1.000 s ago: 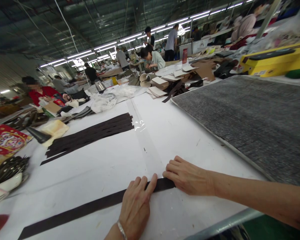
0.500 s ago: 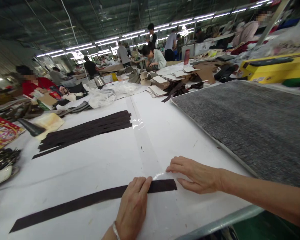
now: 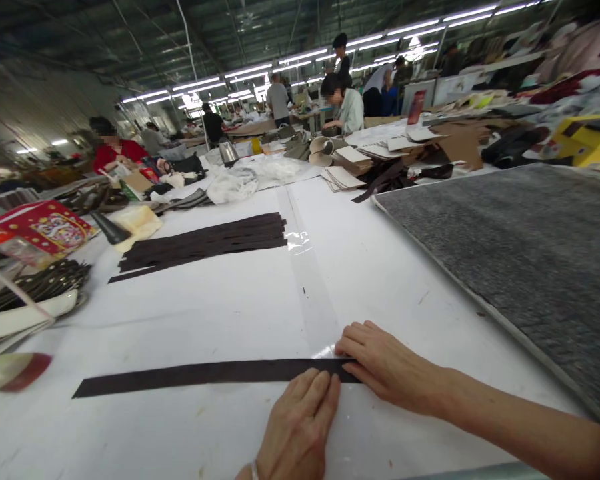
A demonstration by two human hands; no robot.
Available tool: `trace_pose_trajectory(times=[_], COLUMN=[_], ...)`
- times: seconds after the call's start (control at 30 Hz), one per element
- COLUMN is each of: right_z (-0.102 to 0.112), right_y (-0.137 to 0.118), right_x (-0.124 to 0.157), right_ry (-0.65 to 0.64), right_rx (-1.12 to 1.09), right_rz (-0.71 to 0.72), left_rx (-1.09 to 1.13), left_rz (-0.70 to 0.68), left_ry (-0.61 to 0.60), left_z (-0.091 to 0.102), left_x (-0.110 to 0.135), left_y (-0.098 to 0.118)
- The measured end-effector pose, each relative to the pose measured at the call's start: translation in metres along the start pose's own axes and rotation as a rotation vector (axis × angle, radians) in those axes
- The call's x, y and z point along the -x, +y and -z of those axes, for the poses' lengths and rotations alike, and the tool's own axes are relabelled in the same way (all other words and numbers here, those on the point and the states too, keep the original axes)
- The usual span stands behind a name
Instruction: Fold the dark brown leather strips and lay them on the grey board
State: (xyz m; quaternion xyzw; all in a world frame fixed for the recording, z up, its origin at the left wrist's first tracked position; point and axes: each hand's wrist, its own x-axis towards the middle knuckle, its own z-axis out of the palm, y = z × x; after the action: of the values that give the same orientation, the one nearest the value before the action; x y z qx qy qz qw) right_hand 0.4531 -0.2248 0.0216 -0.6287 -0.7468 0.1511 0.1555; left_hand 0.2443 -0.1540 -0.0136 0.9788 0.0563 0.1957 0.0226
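Observation:
A long dark brown strip [image 3: 195, 375] lies flat on the white table [image 3: 220, 313], running left to right near the front edge. My left hand [image 3: 300, 427] rests with its fingers together and stretched out, their tips at the strip's lower edge near its right end. My right hand [image 3: 387, 367] lies flat over the strip's right end, fingers extended and pressing it down. A band of clear tape [image 3: 313, 287] runs away from the hands across the table.
A stack of similar dark strips [image 3: 205, 243] lies further back. A grey textured mat [image 3: 520, 247] covers the right side. Boxes, tools and bundles [image 3: 35, 280] crowd the left edge. Several other people work at tables behind, among paper stacks [image 3: 345, 173].
The strip has swung from slanting to nearly level across the table. My left hand slid right toward its end, and my right hand now covers that end. The view turned left.

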Motion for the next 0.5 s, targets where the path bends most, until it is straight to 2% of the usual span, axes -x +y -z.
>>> trace_pose_trajectory(times=[0.13,0.37,0.5], right_z=[-0.007,-0.022,-0.018], right_y=[0.005,0.012,0.008], right_x=[-0.002,-0.005,-0.005], right_ry=[-0.005,0.08,0.066], right_rx=[0.08,0.194,0.085], right_rz=[0.067,0.152,0.033], left_rx=[-0.009,-0.05,-0.023], left_rz=[0.034,0.038,0.03], left_ry=[0.015,0.036,0.043], left_z=[-0.001,-0.001,-0.001], left_x=[0.002,0.005,0.005], left_y=[0.0,0.001,-0.001])
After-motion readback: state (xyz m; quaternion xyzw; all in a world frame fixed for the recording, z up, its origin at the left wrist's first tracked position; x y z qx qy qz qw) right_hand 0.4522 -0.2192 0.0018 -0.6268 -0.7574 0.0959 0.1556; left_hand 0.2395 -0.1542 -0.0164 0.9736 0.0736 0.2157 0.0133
